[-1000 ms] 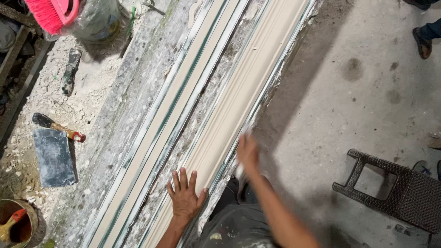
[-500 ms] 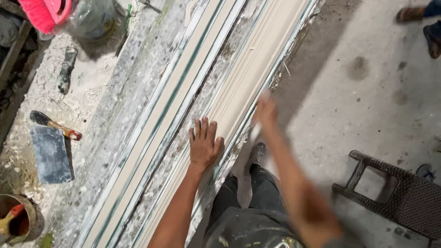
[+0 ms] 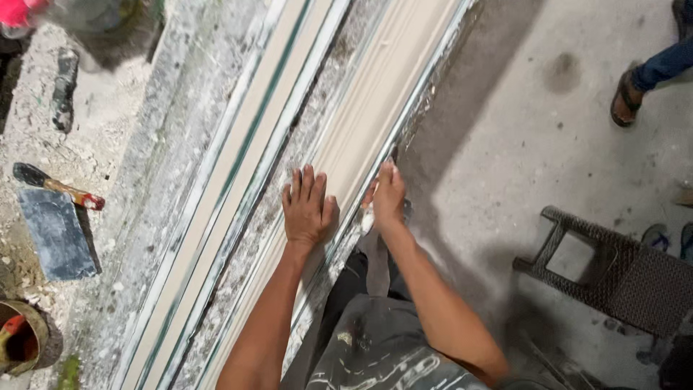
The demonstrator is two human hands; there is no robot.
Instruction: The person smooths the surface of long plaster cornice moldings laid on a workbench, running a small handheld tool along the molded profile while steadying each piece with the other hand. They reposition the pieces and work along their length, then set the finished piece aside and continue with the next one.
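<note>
A long cream plaster moulding lies in a metal-edged mould along a grey, plaster-crusted bench. My left hand lies flat on the moulding's near part, palm down, fingers spread, holding nothing. My right hand presses on the bench's shiny right rim beside the moulding, fingers straight and together. A small white bit shows under its thumb; whether the hand grips it is unclear. My legs in dark, plaster-stained trousers stand against the bench edge.
A trowel with a reddish handle and a dark flat slab lie on the rubble at left, near a round bucket. A woven stool stands on the concrete floor at right. Another person's sandalled foot is at top right.
My left hand slid further up the moulding and stays flat. My right hand swung in from the air and now rests on the right rim. The other person's foot moved lower.
</note>
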